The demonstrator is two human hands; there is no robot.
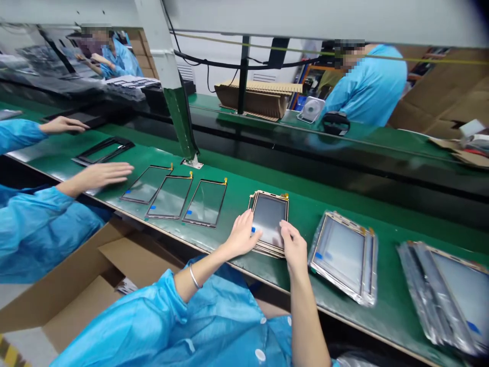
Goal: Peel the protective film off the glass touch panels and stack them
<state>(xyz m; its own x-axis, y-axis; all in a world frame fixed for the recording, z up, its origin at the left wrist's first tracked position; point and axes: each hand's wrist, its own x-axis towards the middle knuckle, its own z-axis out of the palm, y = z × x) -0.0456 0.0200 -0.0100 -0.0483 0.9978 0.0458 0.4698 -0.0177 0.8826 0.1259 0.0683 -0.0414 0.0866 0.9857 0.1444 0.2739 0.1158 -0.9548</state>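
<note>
A stack of framed screen panels [269, 216] lies on the green bench in front of me, a blue tab at its left edge. My left hand [243, 234] rests at the stack's left side, fingers extended and a little apart. At the right edge, my right hand [293, 244] touches the top panel with its fingers bent together. Left of the stack lie three clear framed panels, the nearest one [206, 203] with an orange connector at its top. Right of the stack is a pile of wrapped panels [340, 255].
Another wrapped pile [443, 295] lies at the far right. A co-worker's hands [95, 178] reach over the bench at left, near black frames [103, 151]. A post [178, 112] stands behind. An open cardboard box [84, 280] is below the bench. Two people work beyond.
</note>
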